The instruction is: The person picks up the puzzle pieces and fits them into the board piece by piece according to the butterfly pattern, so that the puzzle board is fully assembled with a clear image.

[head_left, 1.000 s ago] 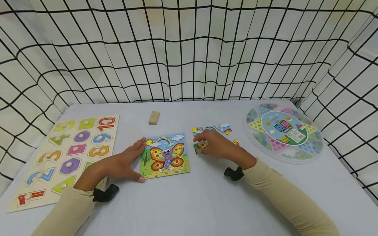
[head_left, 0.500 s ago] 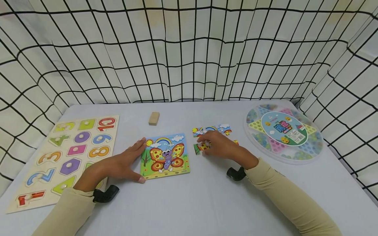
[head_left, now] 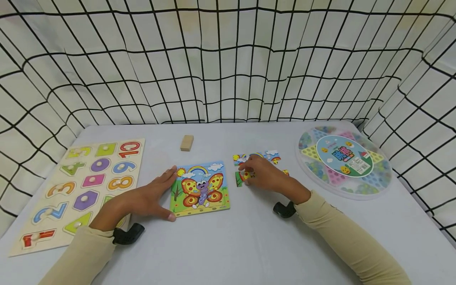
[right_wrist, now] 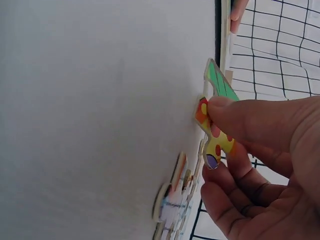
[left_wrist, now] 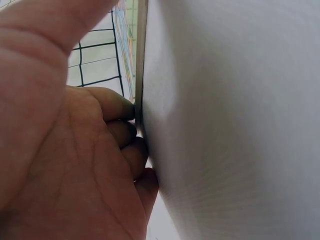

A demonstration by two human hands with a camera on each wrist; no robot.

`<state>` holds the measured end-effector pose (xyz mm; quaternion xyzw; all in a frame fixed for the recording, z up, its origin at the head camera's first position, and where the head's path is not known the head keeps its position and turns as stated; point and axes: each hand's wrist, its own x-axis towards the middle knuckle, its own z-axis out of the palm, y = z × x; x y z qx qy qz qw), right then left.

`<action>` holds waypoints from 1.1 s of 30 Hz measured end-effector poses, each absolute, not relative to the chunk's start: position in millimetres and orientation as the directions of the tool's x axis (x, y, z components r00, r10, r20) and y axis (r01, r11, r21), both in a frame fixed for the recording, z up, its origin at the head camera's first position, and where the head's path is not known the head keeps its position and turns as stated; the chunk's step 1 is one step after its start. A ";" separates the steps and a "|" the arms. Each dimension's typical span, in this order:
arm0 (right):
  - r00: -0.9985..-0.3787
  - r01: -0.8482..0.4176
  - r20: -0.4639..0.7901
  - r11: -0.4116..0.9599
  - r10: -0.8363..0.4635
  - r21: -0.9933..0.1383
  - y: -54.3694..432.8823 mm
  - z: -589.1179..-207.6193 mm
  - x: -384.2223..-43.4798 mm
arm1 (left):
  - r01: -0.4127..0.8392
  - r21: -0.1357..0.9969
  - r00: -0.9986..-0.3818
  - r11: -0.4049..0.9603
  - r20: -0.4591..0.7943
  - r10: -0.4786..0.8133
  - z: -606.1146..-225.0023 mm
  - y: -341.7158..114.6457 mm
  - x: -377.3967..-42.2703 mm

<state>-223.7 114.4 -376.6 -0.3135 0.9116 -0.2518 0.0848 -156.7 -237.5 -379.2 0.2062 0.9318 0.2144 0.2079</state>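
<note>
A square butterfly jigsaw puzzle (head_left: 200,188) lies flat in the middle of the table. My left hand (head_left: 146,198) rests at its left side, fingers extended and thumb near the lower left corner. In the left wrist view, fingertips (left_wrist: 142,150) of that hand meet the board's edge (left_wrist: 141,65). To the right of the puzzle, my right hand (head_left: 263,174) pinches a jigsaw piece between thumb and fingers. In the right wrist view this piece (right_wrist: 220,145), green with a yellow, red-spotted part, stands tilted. Other jigsaw pieces (head_left: 273,153) lie just beyond and under the right hand, partly hidden.
At the left lies a wooden number-and-shape peg board (head_left: 85,190), partly behind the left forearm. A small wooden block (head_left: 187,143) sits beyond the puzzle. On the right rests a round clear case (head_left: 343,162) of coloured pieces. Black netting (head_left: 228,63) over white cloth rises behind the table.
My right hand has moved slightly right and drawn its fingers together on a jigsaw piece, which has tipped up. My left hand has stayed beside the puzzle.
</note>
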 end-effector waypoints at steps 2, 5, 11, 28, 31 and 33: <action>-0.787 -0.537 0.026 0.663 -0.617 -0.522 114.3 -376.4 -224.3 | 0.295 0.482 -0.829 0.825 -0.301 0.472 -378.9 -237.8 -156.4; -0.772 -0.562 0.064 0.633 -0.632 -0.533 114.5 -376.3 -225.0 | 0.294 0.483 -0.829 0.825 -0.301 0.472 -378.6 -237.7 -156.3; -0.754 -0.581 0.085 0.601 -0.651 -0.548 115.1 -377.5 -226.4 | 0.295 0.484 -0.827 0.824 -0.303 0.474 -378.8 -237.6 -156.7; -0.779 -0.509 0.047 0.588 -0.625 -0.629 95.2 -363.3 -227.2 | 0.285 0.495 -0.826 0.821 -0.308 0.472 -374.7 -232.8 -156.8; -0.761 -0.541 0.064 0.577 -0.646 -0.612 86.2 -359.5 -226.6 | 0.284 0.492 -0.826 0.823 -0.309 0.470 -374.9 -233.0 -156.9; -0.745 -0.568 0.082 0.566 -0.662 -0.598 79.8 -356.7 -226.5 | 0.286 0.488 -0.827 0.825 -0.308 0.470 -375.8 -233.6 -157.2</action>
